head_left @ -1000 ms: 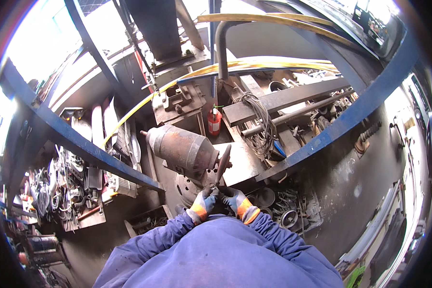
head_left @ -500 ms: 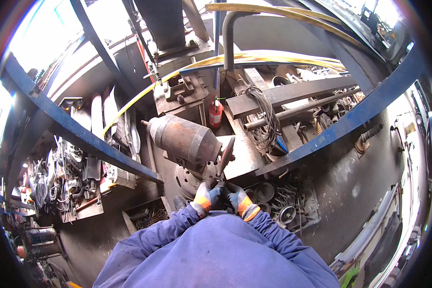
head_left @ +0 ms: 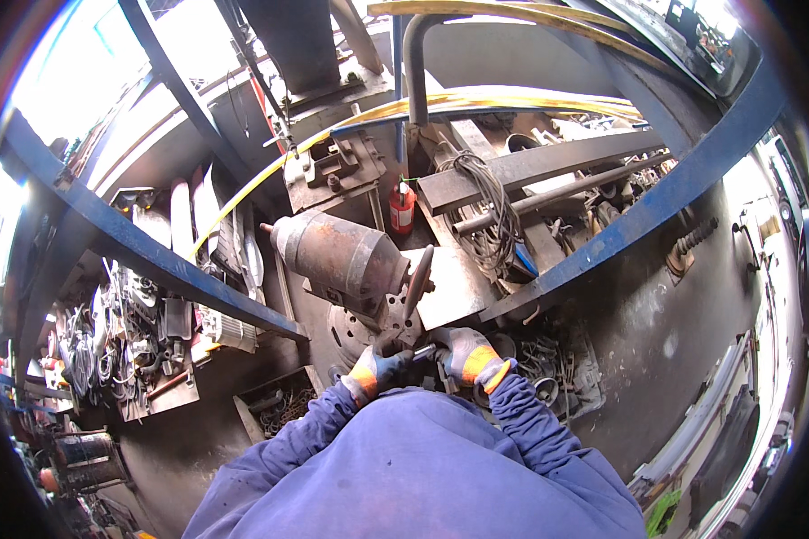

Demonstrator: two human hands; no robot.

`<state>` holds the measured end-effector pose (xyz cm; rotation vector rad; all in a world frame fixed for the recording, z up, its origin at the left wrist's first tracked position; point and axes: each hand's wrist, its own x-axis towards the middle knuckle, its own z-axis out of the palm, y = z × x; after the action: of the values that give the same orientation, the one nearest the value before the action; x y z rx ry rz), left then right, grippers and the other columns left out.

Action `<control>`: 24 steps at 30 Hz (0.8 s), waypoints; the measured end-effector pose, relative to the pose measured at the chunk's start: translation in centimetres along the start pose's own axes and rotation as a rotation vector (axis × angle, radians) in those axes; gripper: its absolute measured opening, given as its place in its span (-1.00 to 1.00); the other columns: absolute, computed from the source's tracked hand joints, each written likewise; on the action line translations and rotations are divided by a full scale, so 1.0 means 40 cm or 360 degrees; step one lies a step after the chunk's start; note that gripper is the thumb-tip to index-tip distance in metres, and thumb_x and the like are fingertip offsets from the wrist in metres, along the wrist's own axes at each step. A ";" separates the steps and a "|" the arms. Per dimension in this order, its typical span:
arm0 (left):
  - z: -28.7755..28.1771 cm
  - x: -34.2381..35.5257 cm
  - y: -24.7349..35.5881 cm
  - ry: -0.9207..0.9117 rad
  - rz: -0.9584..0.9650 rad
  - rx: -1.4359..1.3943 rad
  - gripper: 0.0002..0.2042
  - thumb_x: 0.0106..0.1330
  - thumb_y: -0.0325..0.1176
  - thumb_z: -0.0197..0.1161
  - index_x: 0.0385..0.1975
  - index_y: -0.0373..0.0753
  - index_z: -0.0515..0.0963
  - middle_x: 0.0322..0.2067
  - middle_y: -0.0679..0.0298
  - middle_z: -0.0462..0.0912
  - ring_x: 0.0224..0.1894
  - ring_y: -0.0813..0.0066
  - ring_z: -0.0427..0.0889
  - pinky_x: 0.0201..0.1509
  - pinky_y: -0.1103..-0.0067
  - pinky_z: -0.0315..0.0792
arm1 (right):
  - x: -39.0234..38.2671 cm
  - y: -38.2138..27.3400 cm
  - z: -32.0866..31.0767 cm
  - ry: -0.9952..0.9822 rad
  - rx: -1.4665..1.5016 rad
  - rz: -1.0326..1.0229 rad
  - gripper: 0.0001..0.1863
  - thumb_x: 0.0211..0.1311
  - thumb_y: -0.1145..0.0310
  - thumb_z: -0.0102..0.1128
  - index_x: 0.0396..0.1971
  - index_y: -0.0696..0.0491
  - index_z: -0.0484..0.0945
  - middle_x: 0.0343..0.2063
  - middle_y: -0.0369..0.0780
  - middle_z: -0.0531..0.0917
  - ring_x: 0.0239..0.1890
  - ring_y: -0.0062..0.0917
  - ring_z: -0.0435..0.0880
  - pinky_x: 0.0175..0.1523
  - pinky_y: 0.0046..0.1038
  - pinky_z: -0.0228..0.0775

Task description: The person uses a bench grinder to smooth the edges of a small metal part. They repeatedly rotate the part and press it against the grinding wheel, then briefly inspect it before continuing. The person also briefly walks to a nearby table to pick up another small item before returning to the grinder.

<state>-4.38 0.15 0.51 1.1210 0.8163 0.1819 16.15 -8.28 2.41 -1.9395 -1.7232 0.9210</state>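
Observation:
Both my hands wear dark work gloves with orange and grey cuffs. My left hand [head_left: 379,366] is closed on one end of a small, shiny metal rod-like piece [head_left: 424,352]. My right hand [head_left: 466,353] grips the other end, its fingers wrapped round it. The piece lies slightly tilted between them, and its ends are hidden by the gloves. Just beyond my hands stands a rusty cylindrical motor [head_left: 346,258] with a thin, worn grinding wheel [head_left: 419,281] seen nearly edge-on. A round metal plate with holes [head_left: 349,331] sits below the motor.
A red fire extinguisher [head_left: 402,208] stands behind the motor. Blue steel beams [head_left: 144,247] cross at both sides. Coiled cable [head_left: 485,216] hangs on a beam at right. Bins of scrap metal [head_left: 557,373] and chain [head_left: 283,409] lie near my hands. A yellow hose [head_left: 333,130] arches overhead.
My hands have moved apart and away from the grinding wheel, the right one shifting right. The metal piece now shows between them. The view has shifted slightly.

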 end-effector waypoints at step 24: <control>0.010 0.092 -0.068 -0.0053 0.0108 -0.0292 -0.77 0.40 -0.18 0.16 -0.15 -0.21 0.53 -0.31 0.44 0.58 -0.29 0.66 0.49 -0.23 0.65 0.41 | 0.047 0.064 0.202 -0.0058 0.1836 0.0888 -0.59 0.33 -0.04 0.11 -0.21 0.04 0.62 -0.61 -0.36 0.57 -0.69 -0.70 0.41 -0.58 -0.57 0.29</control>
<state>-2.24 0.53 -3.54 0.9765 0.7173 0.2884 12.47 -7.98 -5.46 -1.5071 -0.3468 1.6350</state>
